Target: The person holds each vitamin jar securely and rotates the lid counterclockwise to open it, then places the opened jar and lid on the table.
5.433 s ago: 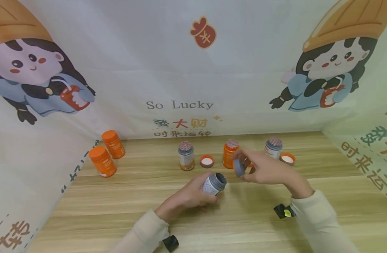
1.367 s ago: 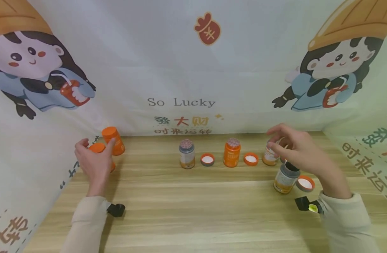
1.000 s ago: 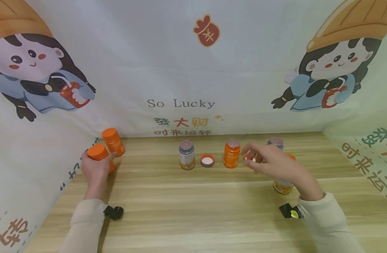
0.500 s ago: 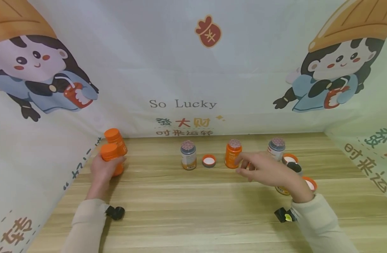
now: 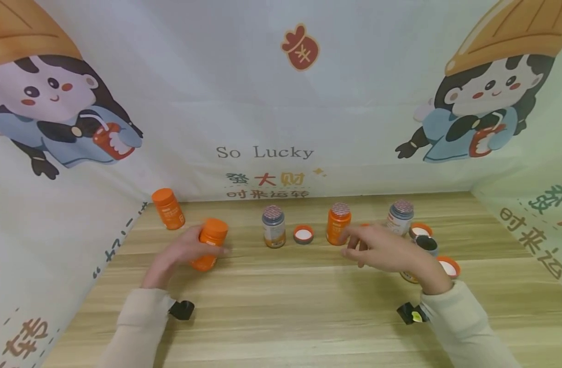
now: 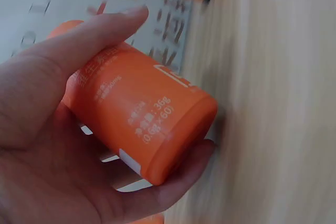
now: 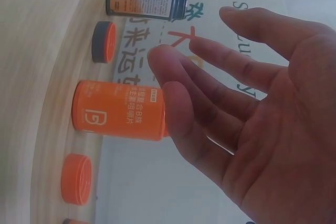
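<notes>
My left hand (image 5: 182, 251) grips an orange pill bottle (image 5: 214, 232) with its orange cap on, tilted over the left part of the table. In the left wrist view, the thumb and fingers wrap round the bottle's printed side (image 6: 142, 108). My right hand (image 5: 377, 248) hovers with loosely bent fingers and holds nothing. Just beyond its fingertips stands an uncapped orange bottle (image 5: 338, 225), upright, its mouth covered by a patterned seal. An orange cap (image 7: 77, 179) lies beside that bottle in the right wrist view, mostly hidden by the hand in the head view.
Another capped orange bottle (image 5: 168, 209) stands at the back left. A sealed grey bottle (image 5: 274, 227) has its cap (image 5: 303, 234) beside it. At right are another sealed grey bottle (image 5: 399, 220), a dark-mouthed grey bottle (image 5: 426, 244) partly behind my arm, and two upturned caps (image 5: 448, 267).
My left hand has let go of the grey bottle, now standing at right, and carried an orange bottle rightward from the left side. The right hand put down the grey cap and came back left, empty.
</notes>
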`<control>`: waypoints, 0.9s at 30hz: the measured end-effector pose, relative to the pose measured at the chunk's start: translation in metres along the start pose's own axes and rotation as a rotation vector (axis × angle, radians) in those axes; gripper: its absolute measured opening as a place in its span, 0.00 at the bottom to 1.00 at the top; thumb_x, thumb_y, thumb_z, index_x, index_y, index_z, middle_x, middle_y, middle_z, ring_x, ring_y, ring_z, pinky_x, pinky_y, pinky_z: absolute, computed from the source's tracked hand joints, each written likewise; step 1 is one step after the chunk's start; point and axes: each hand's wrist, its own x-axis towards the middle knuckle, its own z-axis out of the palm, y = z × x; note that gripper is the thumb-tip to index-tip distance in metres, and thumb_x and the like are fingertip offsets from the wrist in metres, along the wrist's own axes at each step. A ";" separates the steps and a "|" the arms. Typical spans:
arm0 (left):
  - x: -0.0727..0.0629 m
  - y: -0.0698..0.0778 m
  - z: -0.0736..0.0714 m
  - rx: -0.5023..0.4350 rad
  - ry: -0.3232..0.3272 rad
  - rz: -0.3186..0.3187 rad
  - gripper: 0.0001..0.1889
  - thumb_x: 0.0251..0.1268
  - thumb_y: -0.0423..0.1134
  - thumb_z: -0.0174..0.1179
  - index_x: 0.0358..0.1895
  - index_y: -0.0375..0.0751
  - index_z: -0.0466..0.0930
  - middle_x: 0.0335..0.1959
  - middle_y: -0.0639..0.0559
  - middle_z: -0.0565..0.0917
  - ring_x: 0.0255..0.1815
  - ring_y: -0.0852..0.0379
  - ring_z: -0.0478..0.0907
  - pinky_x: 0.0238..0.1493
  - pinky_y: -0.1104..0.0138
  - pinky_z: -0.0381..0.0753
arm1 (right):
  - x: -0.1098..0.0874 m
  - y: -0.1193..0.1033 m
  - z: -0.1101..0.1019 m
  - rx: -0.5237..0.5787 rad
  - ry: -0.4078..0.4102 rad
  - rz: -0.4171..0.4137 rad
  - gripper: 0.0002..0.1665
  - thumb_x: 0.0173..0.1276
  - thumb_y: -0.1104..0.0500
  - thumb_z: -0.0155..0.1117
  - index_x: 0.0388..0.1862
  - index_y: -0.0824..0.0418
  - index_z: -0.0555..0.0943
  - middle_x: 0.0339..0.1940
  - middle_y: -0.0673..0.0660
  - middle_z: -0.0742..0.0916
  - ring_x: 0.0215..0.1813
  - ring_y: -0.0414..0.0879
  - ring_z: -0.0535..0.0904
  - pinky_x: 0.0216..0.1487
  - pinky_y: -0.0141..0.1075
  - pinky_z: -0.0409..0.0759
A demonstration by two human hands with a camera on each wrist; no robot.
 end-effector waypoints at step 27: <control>-0.015 0.110 0.134 0.017 -0.343 0.384 0.30 0.62 0.44 0.73 0.64 0.44 0.69 0.50 0.52 0.80 0.49 0.55 0.75 0.60 0.58 0.73 | 0.019 -0.004 0.033 0.077 0.003 0.069 0.30 0.78 0.37 0.54 0.63 0.58 0.76 0.39 0.54 0.88 0.28 0.46 0.85 0.33 0.36 0.81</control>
